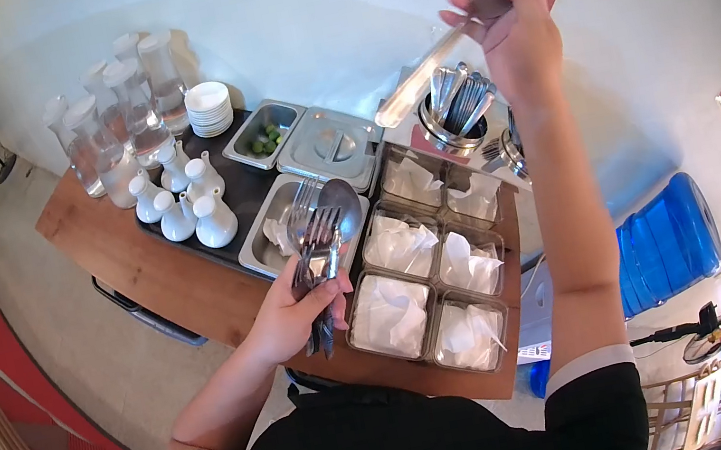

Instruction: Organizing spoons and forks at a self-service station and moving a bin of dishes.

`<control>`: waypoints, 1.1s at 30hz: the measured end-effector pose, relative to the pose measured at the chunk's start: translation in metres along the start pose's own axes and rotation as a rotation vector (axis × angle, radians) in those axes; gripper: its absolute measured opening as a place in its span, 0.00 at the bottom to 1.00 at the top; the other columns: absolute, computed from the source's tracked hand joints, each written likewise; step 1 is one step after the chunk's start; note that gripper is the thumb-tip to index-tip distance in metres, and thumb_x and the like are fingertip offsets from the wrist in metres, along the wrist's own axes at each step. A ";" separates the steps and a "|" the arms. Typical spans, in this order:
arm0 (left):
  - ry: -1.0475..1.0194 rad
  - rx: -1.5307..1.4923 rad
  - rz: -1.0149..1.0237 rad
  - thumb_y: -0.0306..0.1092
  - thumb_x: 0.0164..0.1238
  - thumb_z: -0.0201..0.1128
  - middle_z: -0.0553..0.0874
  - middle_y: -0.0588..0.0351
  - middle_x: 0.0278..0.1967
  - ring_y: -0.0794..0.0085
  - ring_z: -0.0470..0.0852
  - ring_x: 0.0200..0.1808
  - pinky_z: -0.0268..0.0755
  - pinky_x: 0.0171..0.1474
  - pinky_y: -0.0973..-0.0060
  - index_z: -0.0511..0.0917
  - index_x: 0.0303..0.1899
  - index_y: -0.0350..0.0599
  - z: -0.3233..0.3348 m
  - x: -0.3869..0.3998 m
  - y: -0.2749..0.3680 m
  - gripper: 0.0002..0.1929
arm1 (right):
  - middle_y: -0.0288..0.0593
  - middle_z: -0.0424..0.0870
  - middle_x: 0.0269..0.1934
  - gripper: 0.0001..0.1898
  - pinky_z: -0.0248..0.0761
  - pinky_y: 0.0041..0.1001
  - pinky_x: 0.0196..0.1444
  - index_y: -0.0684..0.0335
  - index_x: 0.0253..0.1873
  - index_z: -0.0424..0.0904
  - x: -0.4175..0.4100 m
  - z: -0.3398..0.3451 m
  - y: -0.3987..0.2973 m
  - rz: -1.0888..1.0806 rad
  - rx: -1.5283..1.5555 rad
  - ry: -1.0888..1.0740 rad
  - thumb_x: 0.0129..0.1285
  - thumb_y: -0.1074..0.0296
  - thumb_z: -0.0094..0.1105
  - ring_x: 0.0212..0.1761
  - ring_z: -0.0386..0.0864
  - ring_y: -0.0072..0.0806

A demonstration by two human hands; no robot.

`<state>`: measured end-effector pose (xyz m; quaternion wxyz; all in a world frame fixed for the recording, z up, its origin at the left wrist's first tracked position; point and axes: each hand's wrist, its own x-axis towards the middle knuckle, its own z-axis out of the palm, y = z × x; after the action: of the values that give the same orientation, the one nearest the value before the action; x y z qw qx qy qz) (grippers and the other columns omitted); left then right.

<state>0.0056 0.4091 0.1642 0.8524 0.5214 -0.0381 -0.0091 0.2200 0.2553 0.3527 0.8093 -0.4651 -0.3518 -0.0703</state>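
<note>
My left hand is closed around a bunch of metal forks and spoons, heads up, above a steel pan that holds something white and crumpled. Raised near the wall, my right hand grips a large spoon or ladle by its round end, the long pale part slanting down to the left. Below it stands a metal canister full of upright cutlery, with a second cutlery canister partly behind my right forearm. Clear containers of white napkins fill the counter's right part.
On the wooden counter stand glass water carafes, white ceramic dispensers, stacked small white dishes, a pan of green citrus and a lidded steel pan. A blue water jug and a fan are at right.
</note>
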 end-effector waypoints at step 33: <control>0.064 -0.064 -0.021 0.25 0.63 0.52 0.74 0.56 0.33 0.74 0.75 0.28 0.77 0.30 0.72 0.59 0.58 0.39 -0.022 -0.010 -0.006 0.22 | 0.50 0.77 0.31 0.13 0.68 0.33 0.32 0.66 0.31 0.79 0.007 -0.109 0.085 0.515 -1.582 -1.290 0.39 0.83 0.49 0.34 0.75 0.41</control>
<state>-0.0031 0.4262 0.1487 0.8694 0.4941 -0.0049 -0.0024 0.3177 0.2170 0.2622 -0.0751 -0.8708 -0.4603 0.1553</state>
